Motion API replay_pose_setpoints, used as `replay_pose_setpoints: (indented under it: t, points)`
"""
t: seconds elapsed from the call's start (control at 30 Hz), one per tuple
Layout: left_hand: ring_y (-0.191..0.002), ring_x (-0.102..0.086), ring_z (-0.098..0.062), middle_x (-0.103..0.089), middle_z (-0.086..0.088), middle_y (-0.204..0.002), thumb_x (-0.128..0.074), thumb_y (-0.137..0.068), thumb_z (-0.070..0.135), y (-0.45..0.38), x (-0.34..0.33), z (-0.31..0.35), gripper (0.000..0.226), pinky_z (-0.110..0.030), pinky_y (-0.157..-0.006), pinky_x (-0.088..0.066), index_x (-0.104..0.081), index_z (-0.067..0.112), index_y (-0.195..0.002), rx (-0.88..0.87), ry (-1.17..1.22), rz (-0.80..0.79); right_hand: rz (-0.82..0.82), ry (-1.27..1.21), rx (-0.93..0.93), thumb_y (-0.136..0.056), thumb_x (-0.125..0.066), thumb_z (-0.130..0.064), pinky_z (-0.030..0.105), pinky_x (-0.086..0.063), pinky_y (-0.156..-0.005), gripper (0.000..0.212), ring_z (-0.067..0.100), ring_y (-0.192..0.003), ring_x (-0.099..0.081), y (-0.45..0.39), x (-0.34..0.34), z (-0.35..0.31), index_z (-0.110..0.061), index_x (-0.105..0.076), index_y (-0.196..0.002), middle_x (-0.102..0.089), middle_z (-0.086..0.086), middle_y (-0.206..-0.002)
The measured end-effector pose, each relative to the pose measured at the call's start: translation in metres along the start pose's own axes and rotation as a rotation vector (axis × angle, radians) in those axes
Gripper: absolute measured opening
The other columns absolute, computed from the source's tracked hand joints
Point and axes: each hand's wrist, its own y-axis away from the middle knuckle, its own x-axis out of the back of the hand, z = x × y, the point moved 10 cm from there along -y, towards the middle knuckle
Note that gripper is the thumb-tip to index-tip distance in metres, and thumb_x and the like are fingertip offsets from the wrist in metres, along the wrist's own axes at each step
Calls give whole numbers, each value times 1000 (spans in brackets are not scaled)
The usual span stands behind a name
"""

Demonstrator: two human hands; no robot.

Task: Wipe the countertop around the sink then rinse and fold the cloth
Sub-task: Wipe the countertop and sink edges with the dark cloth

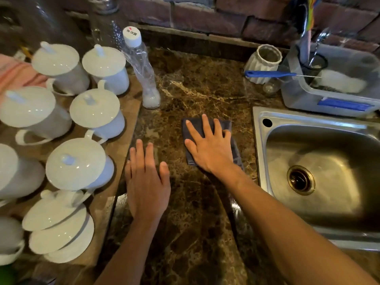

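Presently we count one dark grey folded cloth (207, 128), lying flat on the brown veined marble countertop (197, 93) just left of the single stainless steel sink (308, 145). We log two bare hands. Our right hand (209, 147) lies on the cloth with fingers straight and spread, palm pressing down, gripping nothing. Our left hand (147, 182) rests flat on the bare marble beside the cloth, apart from it, fingers straight and close together, holding nothing.

To the left, on a tan board (121, 149), we count at least eight white lidded ceramic cups (78, 165), some cut off by the frame edge. One clear plastic bottle with a white cap (141, 66) stands by the board's far corner; the cap bears red and dark marks too small for us to read. Behind the sink we list one white ribbed ceramic vase (263, 60), one blue-handled brush (269, 74) laid across it, and one clear plastic tub (329, 93) with a blue label whose writing we cannot read. One pink striped towel (14, 73) shows at far left.
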Motion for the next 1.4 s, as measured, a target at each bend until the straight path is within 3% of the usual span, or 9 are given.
replay_pose_setpoints:
  t: [0.17,0.23,0.4,0.57,0.8,1.03,1.17,1.3,1.4]
  points:
    - [-155,-15,-22,-20,-6,-168,-26,-103,43,0,0,-3,61,-48,-123,-24,-26,15,-158,14,49,25,-31,7,197,-102,-14,-59,59,-8,-122,61,40,-154,-1,-2,-7,-47,-39,-7,-159,0,9,-170]
    - [-155,-15,-23,-20,-5,-168,-23,-104,46,0,1,-3,62,-48,-123,-24,-24,16,-159,14,68,40,-27,-10,407,-102,-23,-58,59,-1,-123,61,38,-155,3,16,-14,-87,-40,-10,-159,0,5,-170]
    - [-156,-10,-31,-19,-5,-168,-25,-104,47,1,3,-6,62,-52,-121,-27,-24,16,-158,37,126,60,-11,67,722,-97,-43,-56,60,-1,-121,66,34,-155,1,18,-20,-135,-38,-22,-157,-4,-5,-170]
    - [-156,-12,-29,-16,-5,-169,-24,-103,51,2,-6,-1,63,-50,-123,-23,-22,20,-159,-39,-29,-7,1,-17,476,-102,-14,-63,62,1,-122,51,30,-155,0,-22,-3,-86,-57,-13,-152,-7,-7,-170]
    - [-154,-20,-29,-27,-7,-166,-22,-102,52,0,-10,2,63,-50,-123,-20,-29,21,-157,-35,-136,-60,-80,-59,-52,-97,-13,-71,60,0,-122,54,33,-155,6,-24,-2,105,-64,2,-148,4,1,-170]
    - [-153,-21,-30,-30,-9,-164,-27,-104,47,-1,-6,6,58,-52,-123,-20,-33,20,-155,-15,-106,-57,-1,-110,-29,-100,-24,-63,63,-12,-120,56,40,-154,-3,100,-19,33,-53,-10,-154,-7,7,-170]
    - [-153,-21,-30,-34,-10,-162,-22,-102,49,0,-1,5,61,-52,-123,-19,-40,17,-152,-23,-42,-14,-25,-96,210,-100,-29,-64,65,-21,-118,57,38,-154,-10,166,-35,-73,-45,-27,-154,-17,3,-168]
    - [-156,-14,-25,-30,-8,-164,-18,-102,51,0,-3,0,64,-47,-125,-11,-46,17,-148,-4,20,-30,11,-157,320,-100,-33,-62,62,-8,-121,50,36,-155,-8,128,-28,-78,-48,-37,-147,-14,-1,-169]
    - [-156,-9,-24,-24,-6,-167,-15,-100,54,0,-6,1,66,-48,-125,-9,-39,22,-152,-15,-18,-73,83,-143,240,-99,-33,-64,63,-7,-121,52,36,-155,-7,59,-15,-52,-54,-29,-150,-12,-2,-169]
